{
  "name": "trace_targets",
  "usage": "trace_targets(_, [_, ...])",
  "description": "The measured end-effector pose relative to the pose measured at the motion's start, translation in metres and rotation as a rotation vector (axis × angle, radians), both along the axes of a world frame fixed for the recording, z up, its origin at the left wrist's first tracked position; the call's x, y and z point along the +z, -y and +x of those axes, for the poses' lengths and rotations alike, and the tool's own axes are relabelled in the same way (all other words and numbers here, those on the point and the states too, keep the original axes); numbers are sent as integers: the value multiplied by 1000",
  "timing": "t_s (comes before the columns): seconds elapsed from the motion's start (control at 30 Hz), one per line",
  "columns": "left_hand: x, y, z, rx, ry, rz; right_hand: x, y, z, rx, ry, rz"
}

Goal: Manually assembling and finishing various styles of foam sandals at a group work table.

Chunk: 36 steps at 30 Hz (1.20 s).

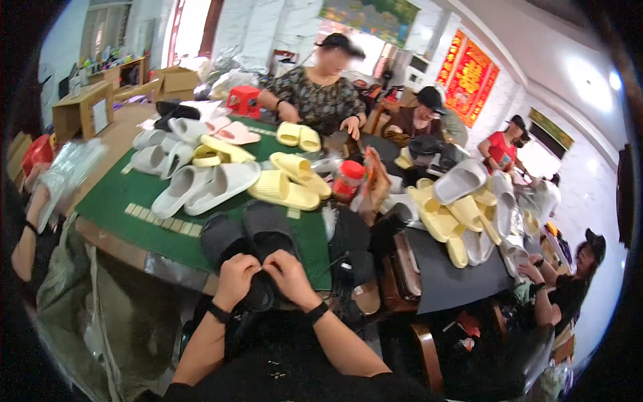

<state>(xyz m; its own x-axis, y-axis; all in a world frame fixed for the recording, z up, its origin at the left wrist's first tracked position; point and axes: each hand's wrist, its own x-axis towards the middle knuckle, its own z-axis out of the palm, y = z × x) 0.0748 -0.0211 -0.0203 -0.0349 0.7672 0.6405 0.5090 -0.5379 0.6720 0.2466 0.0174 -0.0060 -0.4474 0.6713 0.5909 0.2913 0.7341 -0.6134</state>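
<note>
A pair of dark slide sandals [268, 224] lies at the near edge of the green-topped table, with their heel ends toward me. My left hand [236, 278] is over the heel part of the left sandal, fingertips pinched together. Close beside it, my right hand [289, 273] is pinched too, over the right sandal, and the two sets of fingertips nearly meet. Whatever sits between the fingers is too small or hidden to make out. Both wrists wear black bands. Just beyond the sandals are grey slides [221, 187] and yellow slides [284, 189].
The green table top [110, 194] carries more slides and a row of pale tiles [161, 219]. A red-lidded jar [349, 179] stands right of centre. Yellow and grey slides [462, 214] are heaped at the right. Several people work around the tables; a person's hand at left holds clear plastic bags [70, 171].
</note>
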Motion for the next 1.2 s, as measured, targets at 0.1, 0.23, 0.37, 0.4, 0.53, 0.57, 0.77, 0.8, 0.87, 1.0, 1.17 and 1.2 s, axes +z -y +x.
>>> trace_targets(0.1, [-5, 6, -5, 63, 4, 17, 0, 3, -7, 40, 0, -23])
trace_targets(0.23, [-1, 3, 1, 11, 35, 18, 4, 7, 3, -3, -68, -174])
trace_targets(0.37, [3, 3, 1, 19, 31, 16, 6, 7, 5, -24, -80, -215])
trace_targets(0.4, [2, 2, 1, 20, 33, 18, 3, 6, 3, -18, -98, -187])
trace_targets(0.53, [1, 4, -1, 50, 64, 4, 2, 7, 1, -42, -174, -217])
trace_targets(0.57, [2, 3, 0, 42, 88, 7, 2, 6, 4, -41, -176, -221])
trace_targets(0.77, [-6, -1, 0, -3, 6, 55, -1, 6, 1, -79, -60, -160])
trace_targets(0.8, [-6, -4, 2, -59, 33, 65, 5, 7, 4, -75, -86, -203])
trace_targets(0.87, [-9, -1, -1, -17, -5, 21, 7, 6, 1, -38, -12, -101])
trace_targets(1.0, [-5, -2, 1, -40, -11, 39, 6, 5, 2, -60, -25, -140])
trace_targets(1.17, [-7, 3, -3, 8, -5, 28, 5, 8, -2, -46, -34, -162])
trace_targets(1.2, [-7, 2, -3, 4, 1, 42, 6, 9, -1, -47, -62, -156])
